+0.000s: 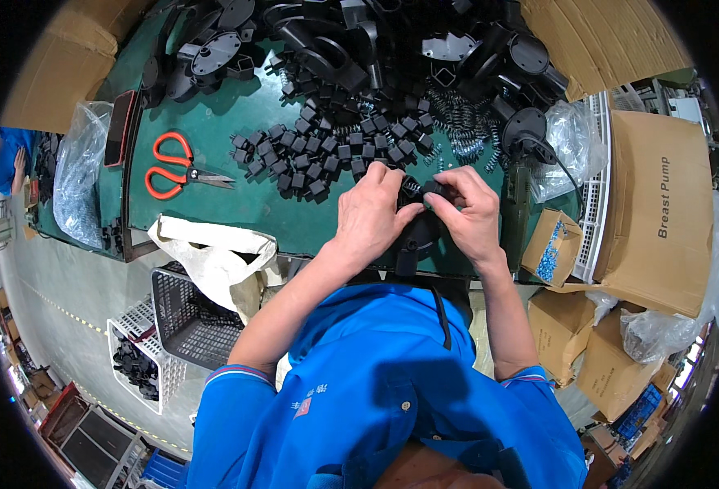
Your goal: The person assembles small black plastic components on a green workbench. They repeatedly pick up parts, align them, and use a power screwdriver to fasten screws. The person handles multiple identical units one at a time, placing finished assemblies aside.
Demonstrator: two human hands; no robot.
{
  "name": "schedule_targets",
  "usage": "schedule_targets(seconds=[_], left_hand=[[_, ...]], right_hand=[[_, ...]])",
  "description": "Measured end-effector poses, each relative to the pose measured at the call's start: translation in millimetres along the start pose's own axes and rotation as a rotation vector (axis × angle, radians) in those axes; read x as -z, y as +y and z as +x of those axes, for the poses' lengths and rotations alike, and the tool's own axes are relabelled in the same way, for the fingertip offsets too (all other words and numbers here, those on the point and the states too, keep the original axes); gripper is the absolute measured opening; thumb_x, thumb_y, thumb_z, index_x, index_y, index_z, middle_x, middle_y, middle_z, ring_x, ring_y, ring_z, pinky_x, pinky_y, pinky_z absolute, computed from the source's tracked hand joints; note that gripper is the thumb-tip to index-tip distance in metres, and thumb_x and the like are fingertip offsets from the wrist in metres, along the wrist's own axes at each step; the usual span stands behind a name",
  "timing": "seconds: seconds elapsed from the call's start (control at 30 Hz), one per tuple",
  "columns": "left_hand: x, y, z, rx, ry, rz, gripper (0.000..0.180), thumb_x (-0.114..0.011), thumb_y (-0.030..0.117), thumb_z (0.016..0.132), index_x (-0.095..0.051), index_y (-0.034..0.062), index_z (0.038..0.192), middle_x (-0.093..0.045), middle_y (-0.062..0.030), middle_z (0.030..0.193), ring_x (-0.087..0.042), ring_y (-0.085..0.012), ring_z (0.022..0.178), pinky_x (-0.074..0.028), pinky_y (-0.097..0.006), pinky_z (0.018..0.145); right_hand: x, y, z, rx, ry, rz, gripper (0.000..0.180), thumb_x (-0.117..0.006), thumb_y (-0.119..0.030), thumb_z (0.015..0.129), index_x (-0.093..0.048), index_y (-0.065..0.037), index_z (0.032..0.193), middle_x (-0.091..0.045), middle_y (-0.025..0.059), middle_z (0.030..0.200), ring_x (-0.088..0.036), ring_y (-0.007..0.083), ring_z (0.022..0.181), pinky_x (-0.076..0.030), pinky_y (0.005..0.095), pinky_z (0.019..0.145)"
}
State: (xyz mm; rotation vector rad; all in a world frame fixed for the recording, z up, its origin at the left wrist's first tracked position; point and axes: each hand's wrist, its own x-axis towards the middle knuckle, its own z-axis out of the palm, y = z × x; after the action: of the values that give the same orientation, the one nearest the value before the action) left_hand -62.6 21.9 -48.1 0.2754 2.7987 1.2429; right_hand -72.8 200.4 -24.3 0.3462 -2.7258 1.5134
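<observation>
My left hand (pixel 369 210) is closed on a black plastic part (pixel 416 238) at the table's near edge. A small metal spring (pixel 411 188) shows between my hands at the top of that part. With thumb and fingers, my right hand (pixel 472 213) pinches a small black block (pixel 434 189) beside the spring. My fingers partly hide where the pieces meet. Just beyond my hands lie a heap of small black blocks (pixel 310 152) and a pile of loose springs (pixel 462 121).
Orange-handled scissors (pixel 190 174) lie left on the green table (pixel 213 122). Large black plastic parts (pixel 327 49) crowd the far side. A small carton of blue pieces (pixel 549 248) sits at the right edge, by a big cardboard box (pixel 653 212). Crates (pixel 192 318) stand lower left.
</observation>
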Motion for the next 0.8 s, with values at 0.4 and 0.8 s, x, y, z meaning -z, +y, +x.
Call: schedule_targets(seconds=[0.4, 0.8], left_hand=[[4, -16, -25, 0.542, -0.183, -0.761, 0.048, -0.067, 0.021, 0.092, -0.053, -0.005, 0.13, -0.062, -0.0156, 0.118, -0.064, -0.0222, 0.1, -0.052, -0.036, 0.084], [-8, 0, -48, 0.555, -0.267, -1.587, 0.034, -0.059, 0.026, 0.1, -0.06, 0.0012, 0.122, -0.06, -0.0058, 0.119, -0.061, -0.0147, 0.101, -0.05, -0.029, 0.091]], right_hand=[[-38, 13, -7, -0.046, 0.144, 0.019, 0.025, -0.076, -0.003, 0.076, -0.068, 0.001, 0.099, -0.064, 0.0084, 0.089, -0.061, 0.0169, 0.073, -0.049, 0.0275, 0.065], [-23, -11, -35, -0.124, 0.226, 0.469, 0.023, -0.077, 0.002, 0.074, -0.069, 0.001, 0.095, -0.064, 0.005, 0.088, -0.06, 0.0117, 0.077, -0.049, 0.024, 0.068]])
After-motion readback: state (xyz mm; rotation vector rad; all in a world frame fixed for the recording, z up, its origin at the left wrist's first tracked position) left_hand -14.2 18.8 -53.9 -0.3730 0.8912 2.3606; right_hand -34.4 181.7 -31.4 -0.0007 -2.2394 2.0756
